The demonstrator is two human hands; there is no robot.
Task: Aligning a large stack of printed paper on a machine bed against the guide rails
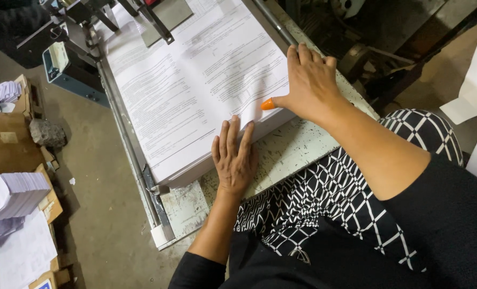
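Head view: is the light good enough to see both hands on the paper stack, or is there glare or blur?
Head view: even light, no glare on the paper stack; left hand and right hand sharp, soft shadows beneath them; print too small to read; top corners dark; table edges slightly bowed.

The worn table surface (297, 147) lies open beside the paper stack (195, 91). A metal side rail (126, 134) bounds the stack's left edge; clamp arms (152, 21) overhang its far end.
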